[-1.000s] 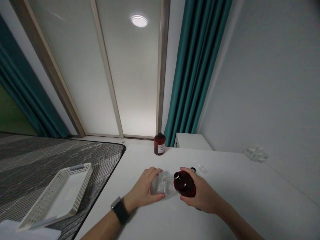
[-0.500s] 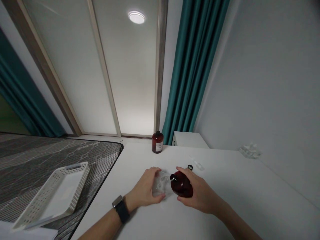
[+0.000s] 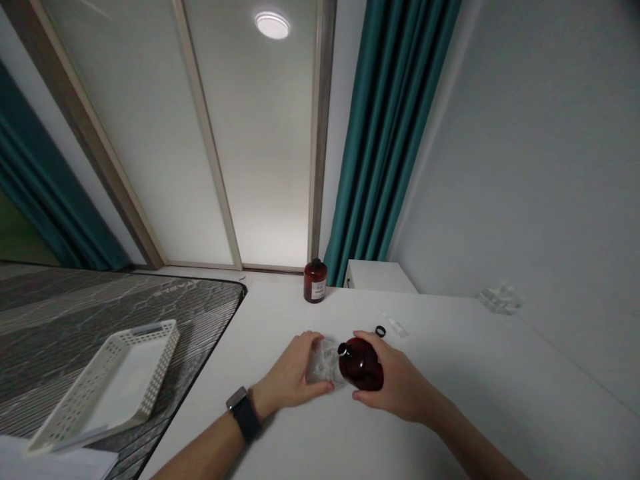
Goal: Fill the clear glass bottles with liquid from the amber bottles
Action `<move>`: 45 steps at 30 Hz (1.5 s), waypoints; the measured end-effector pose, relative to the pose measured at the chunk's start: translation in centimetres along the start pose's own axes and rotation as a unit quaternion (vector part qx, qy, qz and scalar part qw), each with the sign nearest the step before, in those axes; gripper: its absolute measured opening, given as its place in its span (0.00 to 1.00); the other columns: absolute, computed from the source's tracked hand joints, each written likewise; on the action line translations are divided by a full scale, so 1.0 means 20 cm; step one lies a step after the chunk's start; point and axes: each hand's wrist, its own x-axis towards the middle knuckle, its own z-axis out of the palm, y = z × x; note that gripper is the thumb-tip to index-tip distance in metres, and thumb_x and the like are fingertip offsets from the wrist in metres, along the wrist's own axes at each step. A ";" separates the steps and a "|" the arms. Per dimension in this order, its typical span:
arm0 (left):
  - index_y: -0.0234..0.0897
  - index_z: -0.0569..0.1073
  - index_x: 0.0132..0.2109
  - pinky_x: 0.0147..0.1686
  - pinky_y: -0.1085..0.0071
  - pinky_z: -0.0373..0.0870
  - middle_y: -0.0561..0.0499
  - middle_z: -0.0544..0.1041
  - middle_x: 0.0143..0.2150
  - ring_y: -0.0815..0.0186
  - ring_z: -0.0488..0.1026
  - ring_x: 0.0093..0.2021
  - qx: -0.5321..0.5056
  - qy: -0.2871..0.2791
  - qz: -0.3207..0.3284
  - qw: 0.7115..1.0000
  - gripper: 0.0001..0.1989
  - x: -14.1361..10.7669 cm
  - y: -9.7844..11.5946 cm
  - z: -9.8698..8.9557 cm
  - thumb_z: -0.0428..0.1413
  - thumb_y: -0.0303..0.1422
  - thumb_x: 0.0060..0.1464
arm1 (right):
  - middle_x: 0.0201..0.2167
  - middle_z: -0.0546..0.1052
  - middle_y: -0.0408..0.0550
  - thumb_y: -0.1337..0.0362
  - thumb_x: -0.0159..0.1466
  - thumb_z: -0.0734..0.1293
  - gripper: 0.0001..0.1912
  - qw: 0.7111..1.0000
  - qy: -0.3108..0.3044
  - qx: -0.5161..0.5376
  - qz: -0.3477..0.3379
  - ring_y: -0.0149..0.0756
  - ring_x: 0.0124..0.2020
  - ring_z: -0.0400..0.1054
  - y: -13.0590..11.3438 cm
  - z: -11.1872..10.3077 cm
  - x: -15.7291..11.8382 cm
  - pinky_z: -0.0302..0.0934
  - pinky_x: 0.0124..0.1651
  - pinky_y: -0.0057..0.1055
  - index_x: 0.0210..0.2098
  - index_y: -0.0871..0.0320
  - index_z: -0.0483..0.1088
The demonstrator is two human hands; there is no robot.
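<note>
My right hand is wrapped round a dark brown-red glass bottle. The bottle is uncapped and tilted, its neck pointing left over a clear, see-through container. Fingers and thumb of my left hand grip that container from its left side on the white table. Whether liquid is flowing from the bottle I cannot make out. A small black ring-shaped cap lies just beyond my right hand. Beside it is a thin clear plastic dropper-like piece.
A second brown bottle, with a white label and black top, stands at the table's far edge. Crumpled clear plastic lies by the wall. To the left, a white perforated basket rests on a grey patterned surface. Behind stands a white cabinet.
The bottle in my right hand has shifted very slightly left over the clear container. Both hands keep their hold, and the view has moved a little.
</note>
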 end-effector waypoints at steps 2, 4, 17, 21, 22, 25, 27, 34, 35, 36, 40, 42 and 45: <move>0.36 0.59 0.59 0.52 0.53 0.68 0.41 0.70 0.52 0.51 0.69 0.49 -0.006 -0.001 0.003 1.000 0.34 0.00 0.00 0.00 0.64 0.40 0.50 | 0.58 0.72 0.56 0.67 0.50 0.75 0.42 1.000 0.004 0.001 -0.010 0.49 0.57 0.69 -0.01 0.00 0.00 0.62 0.59 0.45 0.61 0.54 0.57; 0.36 0.59 0.59 0.52 0.54 0.68 0.41 0.70 0.52 0.52 0.70 0.49 -0.015 -0.001 0.003 1.000 0.33 0.00 0.01 -0.01 0.64 0.40 0.51 | 0.58 0.72 0.56 0.67 0.51 0.74 0.41 1.000 -0.002 0.001 -0.020 0.49 0.57 0.69 -0.01 -0.01 0.00 0.62 0.59 0.45 0.61 0.54 0.57; 0.37 0.54 0.66 0.55 0.49 0.68 0.37 0.68 0.57 0.48 0.69 0.54 0.023 -0.007 0.016 1.000 0.39 -0.03 0.07 -0.06 0.64 0.41 0.55 | 0.58 0.72 0.54 0.65 0.51 0.74 0.43 0.998 -0.038 -0.036 -0.043 0.49 0.55 0.71 0.02 -0.04 -0.01 0.64 0.57 0.43 0.63 0.53 0.58; 0.38 0.54 0.66 0.58 0.46 0.66 0.35 0.66 0.62 0.45 0.68 0.58 0.037 -0.014 0.018 0.999 0.41 -0.03 0.07 -0.05 0.65 0.40 0.53 | 0.57 0.73 0.53 0.65 0.51 0.74 0.43 0.997 -0.056 -0.044 -0.040 0.49 0.53 0.72 0.01 -0.06 0.00 0.64 0.56 0.43 0.64 0.51 0.58; 0.38 0.54 0.66 0.58 0.46 0.66 0.35 0.67 0.61 0.45 0.68 0.58 0.035 -0.012 0.020 0.999 0.40 -0.03 0.07 -0.05 0.65 0.40 0.53 | 0.57 0.73 0.54 0.65 0.51 0.75 0.44 0.996 -0.061 -0.047 -0.040 0.49 0.53 0.72 0.01 -0.06 0.00 0.64 0.55 0.43 0.65 0.51 0.58; 0.37 0.56 0.65 0.57 0.48 0.68 0.37 0.69 0.58 0.47 0.70 0.57 0.023 -0.003 0.020 1.000 0.39 -0.03 0.07 -0.05 0.65 0.38 0.52 | 0.58 0.72 0.54 0.65 0.52 0.75 0.45 0.995 -0.068 -0.055 -0.047 0.51 0.55 0.70 0.01 -0.07 0.01 0.63 0.57 0.44 0.66 0.50 0.58; 0.37 0.56 0.65 0.56 0.50 0.69 0.38 0.70 0.57 0.48 0.70 0.55 0.015 -0.002 0.015 1.000 0.39 -0.03 0.08 -0.04 0.66 0.37 0.52 | 0.59 0.72 0.54 0.65 0.52 0.75 0.45 0.995 -0.070 -0.059 -0.050 0.51 0.56 0.70 0.01 -0.07 0.01 0.63 0.58 0.45 0.66 0.50 0.58; 0.37 0.55 0.63 0.56 0.50 0.69 0.38 0.68 0.58 0.50 0.70 0.55 -0.025 -0.001 -0.001 1.000 0.37 -0.03 0.09 -0.02 0.65 0.36 0.52 | 0.58 0.73 0.55 0.65 0.50 0.76 0.47 0.992 -0.086 -0.081 -0.050 0.50 0.56 0.70 -0.02 -0.11 0.03 0.63 0.59 0.45 0.67 0.54 0.57; 0.37 0.55 0.63 0.56 0.50 0.68 0.38 0.68 0.58 0.50 0.70 0.55 -0.033 0.001 -0.003 0.999 0.37 -0.03 0.09 -0.02 0.65 0.35 0.52 | 0.59 0.73 0.55 0.65 0.50 0.76 0.47 0.991 -0.088 -0.085 -0.051 0.51 0.56 0.70 -0.02 -0.12 0.03 0.63 0.59 0.46 0.67 0.54 0.57; 0.38 0.55 0.63 0.57 0.50 0.68 0.38 0.68 0.58 0.50 0.70 0.55 -0.041 0.004 -0.005 0.999 0.37 -0.03 0.10 -0.02 0.65 0.35 0.52 | 0.59 0.73 0.56 0.65 0.50 0.76 0.47 0.991 -0.090 -0.089 -0.053 0.51 0.57 0.70 -0.02 -0.13 0.04 0.63 0.59 0.46 0.67 0.54 0.57; 0.38 0.57 0.62 0.56 0.51 0.69 0.40 0.69 0.55 0.51 0.70 0.54 -0.067 0.025 -0.012 0.997 0.34 -0.03 0.11 -0.01 0.64 0.34 0.52 | 0.61 0.72 0.55 0.64 0.51 0.75 0.47 0.989 -0.095 -0.095 -0.065 0.52 0.58 0.69 -0.04 -0.16 0.06 0.63 0.59 0.47 0.68 0.52 0.57; 0.39 0.58 0.61 0.55 0.51 0.69 0.41 0.70 0.54 0.52 0.70 0.53 -0.075 0.033 -0.013 0.997 0.33 -0.03 0.11 -0.01 0.64 0.34 0.52 | 0.61 0.72 0.55 0.63 0.52 0.75 0.48 0.988 -0.099 -0.096 -0.070 0.52 0.58 0.69 -0.04 -0.17 0.07 0.63 0.59 0.47 0.68 0.50 0.56; 0.39 0.59 0.60 0.54 0.52 0.68 0.42 0.69 0.53 0.53 0.69 0.52 -0.081 0.040 -0.011 0.996 0.32 -0.03 0.12 -0.02 0.64 0.34 0.52 | 0.61 0.72 0.54 0.63 0.52 0.76 0.48 0.987 -0.107 -0.099 -0.071 0.51 0.58 0.69 -0.06 -0.18 0.08 0.62 0.59 0.46 0.69 0.51 0.56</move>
